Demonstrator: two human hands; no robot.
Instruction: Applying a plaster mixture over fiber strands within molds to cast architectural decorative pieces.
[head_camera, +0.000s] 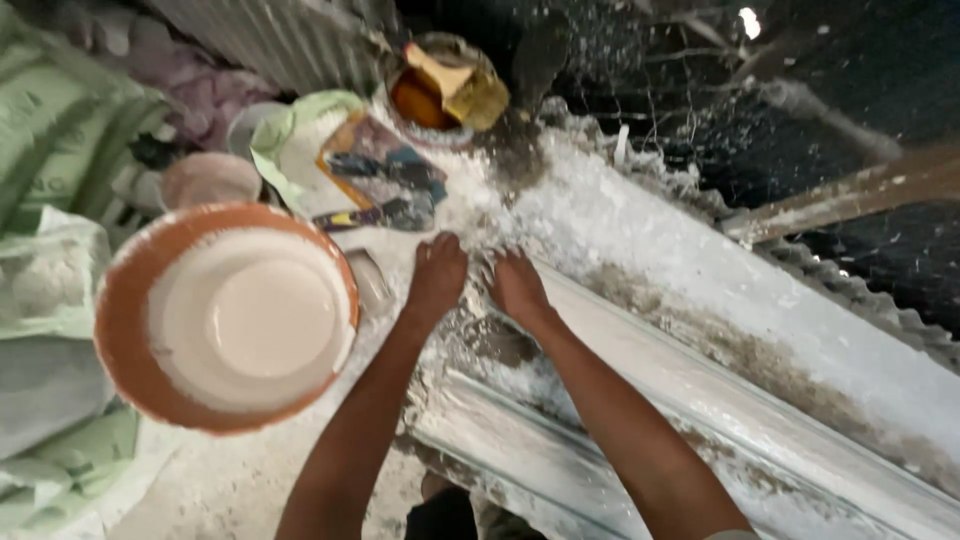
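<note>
A: How far is the work judged to be?

B: About midway. White plaster (600, 215) is spread over the long mould (640, 350); left hand (437, 275) and right hand (517, 285) are pressed flat on it, nothing gripped. Plaster remains in the orange basin (125, 330).

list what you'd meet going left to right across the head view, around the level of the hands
green sacks → orange basin of white mix → left hand → right hand → long white plaster moulding. Both hands press flat on the wet white plaster.
</note>
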